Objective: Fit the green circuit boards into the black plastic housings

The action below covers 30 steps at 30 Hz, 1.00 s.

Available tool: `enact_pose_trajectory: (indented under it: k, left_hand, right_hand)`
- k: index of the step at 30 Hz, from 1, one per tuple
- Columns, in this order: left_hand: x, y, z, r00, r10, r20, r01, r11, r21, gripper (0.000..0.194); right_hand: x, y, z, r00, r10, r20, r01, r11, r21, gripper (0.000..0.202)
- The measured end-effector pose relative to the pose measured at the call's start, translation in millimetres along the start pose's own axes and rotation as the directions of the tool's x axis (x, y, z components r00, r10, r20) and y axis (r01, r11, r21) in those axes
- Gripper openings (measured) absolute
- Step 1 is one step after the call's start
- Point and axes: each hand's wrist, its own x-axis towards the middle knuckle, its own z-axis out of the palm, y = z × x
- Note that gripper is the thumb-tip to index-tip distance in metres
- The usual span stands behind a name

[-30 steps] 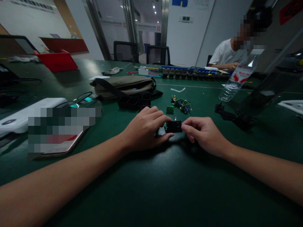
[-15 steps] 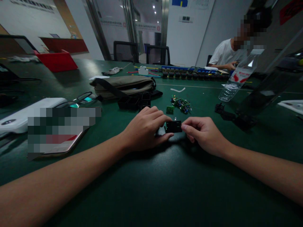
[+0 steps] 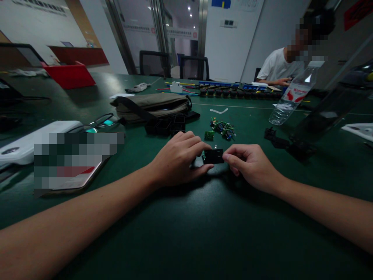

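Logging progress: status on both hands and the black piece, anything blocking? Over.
Left hand gripping black piece by left end. Right hand pinching right end. Green circuit boards beyond, not blocking.

A grey-brown bag [image 3: 154,105] with a dark strap lies on the green worktop [image 3: 186,237], just beside a pair of glasses [image 3: 106,121]. Near the glasses is a white device [image 3: 40,135]; farther back, a red object [image 3: 71,76]. On the right, a clear bottle [image 3: 293,97] bears a red-and-white label; beyond it sits a person [image 3: 278,64] in white.
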Motion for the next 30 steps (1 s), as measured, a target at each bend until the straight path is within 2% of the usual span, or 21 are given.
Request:
enact_pose_trajectory:
  k: [30]
  left_hand:
    - [-0.3,-0.4,0.3,1.0,0.018,-0.021,-0.017,1.0,0.021,0.033]
  right_hand:
    - [0.3,0.9,0.2,1.0,-0.017,-0.008,0.017,0.999,0.04,0.021]
